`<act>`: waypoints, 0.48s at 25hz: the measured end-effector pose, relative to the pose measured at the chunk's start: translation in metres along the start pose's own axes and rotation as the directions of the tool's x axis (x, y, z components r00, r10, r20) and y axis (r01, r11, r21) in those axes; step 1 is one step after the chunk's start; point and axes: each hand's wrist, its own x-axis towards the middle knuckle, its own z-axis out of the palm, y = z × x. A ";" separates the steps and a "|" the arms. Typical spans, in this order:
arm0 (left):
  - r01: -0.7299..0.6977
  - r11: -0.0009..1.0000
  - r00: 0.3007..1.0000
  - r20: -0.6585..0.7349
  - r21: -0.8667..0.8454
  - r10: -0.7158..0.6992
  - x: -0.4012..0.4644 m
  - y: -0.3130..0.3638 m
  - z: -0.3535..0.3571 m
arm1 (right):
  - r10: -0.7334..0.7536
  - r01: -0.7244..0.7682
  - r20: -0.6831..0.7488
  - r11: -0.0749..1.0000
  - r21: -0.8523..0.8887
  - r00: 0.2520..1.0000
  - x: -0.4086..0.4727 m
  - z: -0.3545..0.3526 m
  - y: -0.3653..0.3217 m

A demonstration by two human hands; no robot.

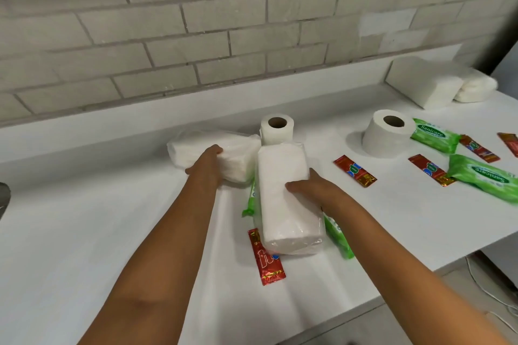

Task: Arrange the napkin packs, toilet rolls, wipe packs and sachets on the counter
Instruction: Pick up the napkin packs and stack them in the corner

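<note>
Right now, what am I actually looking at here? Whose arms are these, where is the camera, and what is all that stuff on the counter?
No machine here: these are a person's two bare arms, filmed by a single camera worn on their head, looking forward and down. The white counter runs along a brick wall. The left hand grips one napkin pack; the right hand grips a second napkin pack, which lies over a green wipe pack and touches a red sachet. Behind stands a toilet roll, with another toilet roll to the right. Further right lie two more green wipe packs, several red sachets, and more white packs in the far corner.
</note>
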 end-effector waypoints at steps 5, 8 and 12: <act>0.004 0.976 1.000 -0.011 -0.217 -0.006 -0.089 0.010 -0.022 | 0.061 -0.063 -0.036 0.997 -0.034 0.997 -0.002 0.007 -0.004; 0.037 0.936 0.999 0.008 -0.349 -0.036 -0.088 0.010 -0.021 | 0.158 -0.158 -0.054 0.987 0.004 0.986 -0.002 0.005 -0.006; -0.002 0.935 1.000 -0.004 -0.353 0.001 -0.084 0.009 -0.018 | 0.160 -0.157 -0.013 0.982 0.102 0.987 -0.001 0.006 -0.004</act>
